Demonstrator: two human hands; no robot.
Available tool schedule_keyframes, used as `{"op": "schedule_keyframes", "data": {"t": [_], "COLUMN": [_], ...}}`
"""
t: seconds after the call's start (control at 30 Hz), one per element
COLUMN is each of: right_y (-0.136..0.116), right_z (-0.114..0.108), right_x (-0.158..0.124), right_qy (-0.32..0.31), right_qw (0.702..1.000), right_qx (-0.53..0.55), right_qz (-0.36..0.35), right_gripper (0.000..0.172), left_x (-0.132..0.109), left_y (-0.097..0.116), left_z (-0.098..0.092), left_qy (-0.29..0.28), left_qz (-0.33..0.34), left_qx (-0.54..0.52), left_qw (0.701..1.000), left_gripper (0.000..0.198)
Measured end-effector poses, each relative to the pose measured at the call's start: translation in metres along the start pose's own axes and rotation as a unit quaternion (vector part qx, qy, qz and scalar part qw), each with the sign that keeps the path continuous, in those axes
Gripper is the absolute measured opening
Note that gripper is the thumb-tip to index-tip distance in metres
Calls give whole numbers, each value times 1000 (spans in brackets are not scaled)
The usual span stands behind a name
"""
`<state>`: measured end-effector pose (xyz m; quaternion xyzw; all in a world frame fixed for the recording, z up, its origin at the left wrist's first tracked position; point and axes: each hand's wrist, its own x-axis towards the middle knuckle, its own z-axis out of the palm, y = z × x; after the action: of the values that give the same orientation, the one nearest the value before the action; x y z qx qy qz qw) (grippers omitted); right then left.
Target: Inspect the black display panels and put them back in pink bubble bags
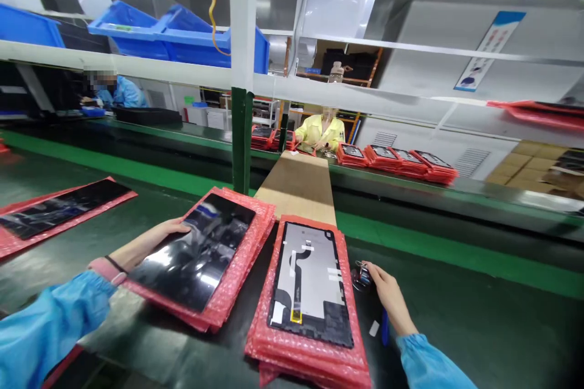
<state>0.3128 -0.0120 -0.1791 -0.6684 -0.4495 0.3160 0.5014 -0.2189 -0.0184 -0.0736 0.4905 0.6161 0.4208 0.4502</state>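
My left hand (159, 236) is at the upper left edge of a glossy black tablet screen (201, 249), its fingers closed on that edge, partly hidden. Red bubble-wrap sheets (246, 255) are stacked under this screen. To its right, a second screen (314, 292) lies back side up on another red bubble-wrap stack (310, 352), showing grey metal, a dark ribbon cable and white tape pieces. Beyond that stack's right side, my right hand (387, 295) pinches a small shiny object (362, 275) with a wire-like loop, too small to name.
A blue pen-like tool (385, 328) and a white tab (374, 328) lie near my right hand. Another wrapped screen (64, 206) is at left. A wooden board (298, 182) leads to a person in yellow (322, 130) among red stacks (387, 159). A green post (241, 140) stands ahead.
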Motion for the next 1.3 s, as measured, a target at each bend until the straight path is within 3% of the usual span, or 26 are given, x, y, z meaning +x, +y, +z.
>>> {"op": "schedule_keyframes", "data": {"t": [0.17, 0.23, 0.3, 0.37, 0.47, 0.5, 0.57, 0.7, 1.0, 1.17, 1.3], "right_y": [-19, -32, -44, -54, -65, -68, -72, -78, -85, -93, -96], "right_z": [3, 6, 10, 15, 20, 21, 21, 17, 17, 40, 44], "right_x": [-38, -61, -83, -99, -109, -109, -108, -103, -108, -107, -109], "right_qy": [79, 71, 45, 2, -65, -81, -106, -137, -195, -213, -218], "right_qw": [996, 994, 993, 995, 995, 993, 990, 981, 949, 937, 935], "right_qx": [19, 33, 47, 54, 69, 77, 93, 118, 215, 257, 274], "right_qz": [-39, -71, -93, -85, -39, -22, 13, 74, 120, 98, 62], "right_gripper": [43, 51, 45, 38, 34, 35, 34, 32, 40, 33, 33], "left_x": [25, 31, 29, 16, -19, -32, -52, -62, -53, -51, -49], "left_y": [0, 2, 6, 12, 23, 26, 32, 34, 31, 27, 26], "left_z": [-1, 0, 11, 33, 82, 99, 129, 159, 165, 166, 166], "left_qy": [9, 34, 53, 35, -77, -141, -208, -226, -194, -181, -186], "left_qz": [57, 82, 104, 119, 109, 67, -25, -126, -154, -153, -132], "left_qx": [28, 46, 54, 49, 2, -64, -167, -230, -255, -242, -226], "left_qw": [998, 995, 992, 991, 991, 986, 963, 938, 935, 941, 947], "left_gripper": [56, 54, 53, 52, 44, 41, 38, 36, 41, 42, 39]}}
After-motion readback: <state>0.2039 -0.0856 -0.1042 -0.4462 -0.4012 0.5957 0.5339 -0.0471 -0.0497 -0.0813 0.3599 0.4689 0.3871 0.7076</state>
